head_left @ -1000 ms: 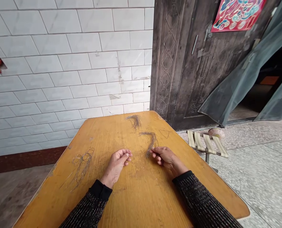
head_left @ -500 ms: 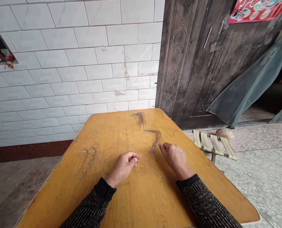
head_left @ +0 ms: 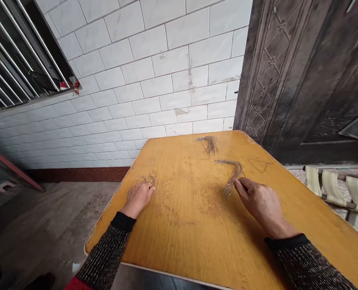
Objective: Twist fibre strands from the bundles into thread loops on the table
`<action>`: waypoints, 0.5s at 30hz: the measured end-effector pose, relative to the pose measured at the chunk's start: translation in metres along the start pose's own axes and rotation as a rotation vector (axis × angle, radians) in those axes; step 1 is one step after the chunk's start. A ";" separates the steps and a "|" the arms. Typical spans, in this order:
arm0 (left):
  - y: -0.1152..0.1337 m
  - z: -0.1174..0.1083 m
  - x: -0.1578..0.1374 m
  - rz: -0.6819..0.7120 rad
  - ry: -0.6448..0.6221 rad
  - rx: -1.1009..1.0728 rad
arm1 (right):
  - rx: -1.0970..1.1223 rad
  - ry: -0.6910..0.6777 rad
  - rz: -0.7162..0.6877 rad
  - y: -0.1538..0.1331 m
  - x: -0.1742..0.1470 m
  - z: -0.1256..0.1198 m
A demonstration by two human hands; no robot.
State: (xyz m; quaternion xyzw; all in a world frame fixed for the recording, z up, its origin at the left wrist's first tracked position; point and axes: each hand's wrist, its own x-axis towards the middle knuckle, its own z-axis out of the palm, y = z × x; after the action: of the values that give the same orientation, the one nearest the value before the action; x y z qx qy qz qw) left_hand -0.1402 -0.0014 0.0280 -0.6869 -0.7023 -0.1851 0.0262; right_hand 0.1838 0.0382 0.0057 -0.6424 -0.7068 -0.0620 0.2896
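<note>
Bordering the tiled wall [head_left: 155, 86] at its far end, the bench [head_left: 182, 245] is bounded by a rounded near-left corner, with a wide stretch of wood left open between the two hands. The loose wire tangle [head_left: 151, 176], near the left edge, is partly covered by the left hand [head_left: 138, 197], whose grip is curled — whether a strand is held cannot be told. The lower end of the bent wire bundle [head_left: 235, 166] is met by the right hand [head_left: 262, 203], its grip pinched; any wire inside cannot be made out. Since the earlier frame, the left hand has been moved from mid-bench to the tangle, while the right has been kept by its bundle.
</note>
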 end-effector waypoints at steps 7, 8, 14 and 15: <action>-0.001 0.015 -0.008 -0.079 0.014 0.016 | 0.015 0.013 -0.007 0.002 0.001 0.002; 0.000 0.016 -0.008 -0.084 0.017 0.021 | 0.018 0.012 -0.006 0.002 0.001 0.002; -0.001 0.007 -0.007 -0.129 0.072 0.053 | 0.028 0.013 -0.021 0.000 0.000 0.003; -0.001 0.005 -0.007 -0.131 0.085 0.049 | 0.032 0.013 -0.026 0.000 0.000 0.003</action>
State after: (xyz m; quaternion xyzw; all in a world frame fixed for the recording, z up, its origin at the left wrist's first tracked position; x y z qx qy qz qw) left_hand -0.1397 -0.0064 0.0212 -0.6301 -0.7483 -0.1984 0.0607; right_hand 0.1831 0.0393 0.0033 -0.6280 -0.7141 -0.0587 0.3038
